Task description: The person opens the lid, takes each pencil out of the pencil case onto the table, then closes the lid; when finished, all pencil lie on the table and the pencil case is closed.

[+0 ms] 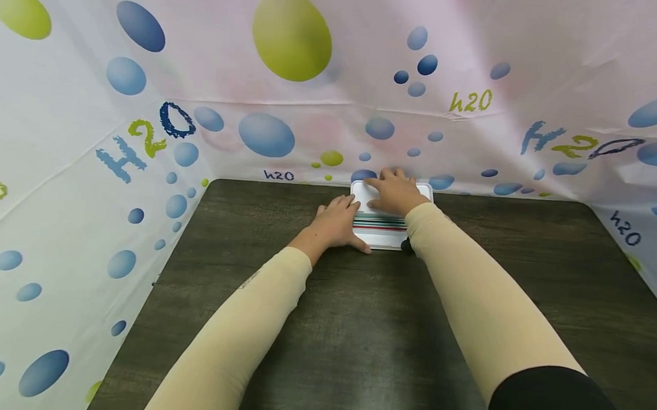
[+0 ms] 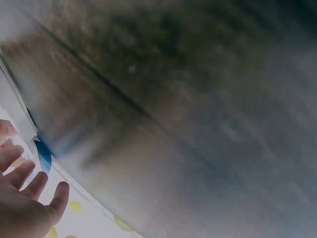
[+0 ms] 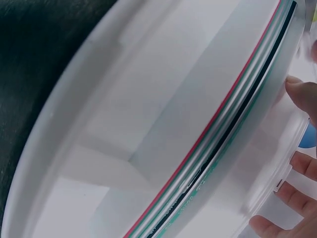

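A white sheet [image 1: 360, 79] with blue and green bubbles is hanging behind a dark wooden table [image 1: 329, 350]. Two long cream sleeves [image 1: 232, 328] are reaching across the table toward its far edge. A white pencil case [image 1: 381, 240] is lying open there, near the middle of that edge, with its lid [image 1: 362, 197] leaning back on the far side. The right hand [image 1: 396, 194] is spreading over the lid, its fingers touching the far rim, and it isn't gripping anything. The left hand [image 1: 336, 222] is stretching its fingers wide by the case's left edge, its thumb sitting at the near left corner, and it isn't holding anything either. Thin green, black and red pencils [image 1: 379, 222] are lying side by side along the case, next to the lid.
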A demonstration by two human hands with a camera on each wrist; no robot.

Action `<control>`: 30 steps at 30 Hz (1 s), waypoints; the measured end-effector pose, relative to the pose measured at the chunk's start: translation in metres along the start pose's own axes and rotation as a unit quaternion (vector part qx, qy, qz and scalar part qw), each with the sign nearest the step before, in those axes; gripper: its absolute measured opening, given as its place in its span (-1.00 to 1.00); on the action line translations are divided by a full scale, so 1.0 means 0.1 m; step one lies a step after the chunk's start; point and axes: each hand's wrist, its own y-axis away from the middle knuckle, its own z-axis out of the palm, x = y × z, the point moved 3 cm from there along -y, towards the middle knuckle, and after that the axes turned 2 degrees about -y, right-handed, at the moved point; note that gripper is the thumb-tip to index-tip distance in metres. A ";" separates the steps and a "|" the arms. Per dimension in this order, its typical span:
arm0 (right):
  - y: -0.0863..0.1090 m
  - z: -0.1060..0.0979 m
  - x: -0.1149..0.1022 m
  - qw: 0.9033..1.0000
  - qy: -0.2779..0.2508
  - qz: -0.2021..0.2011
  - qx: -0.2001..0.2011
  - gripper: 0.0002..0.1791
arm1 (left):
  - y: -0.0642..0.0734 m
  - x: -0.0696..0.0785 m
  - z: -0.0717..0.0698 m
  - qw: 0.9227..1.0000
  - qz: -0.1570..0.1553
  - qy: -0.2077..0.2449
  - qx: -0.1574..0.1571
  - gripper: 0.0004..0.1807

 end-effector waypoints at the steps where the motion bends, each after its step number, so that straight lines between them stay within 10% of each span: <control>1: 0.01 0.00 0.00 1.000 0.000 0.000 0.000 -0.20 | 0.00 -0.01 0.00 1.000 0.001 0.000 -0.003 0.38; 30: 0.32 -0.25 0.01 1.000 0.022 -0.001 -0.010 -0.23 | -0.02 -0.06 0.01 1.000 0.005 0.017 -0.010 0.26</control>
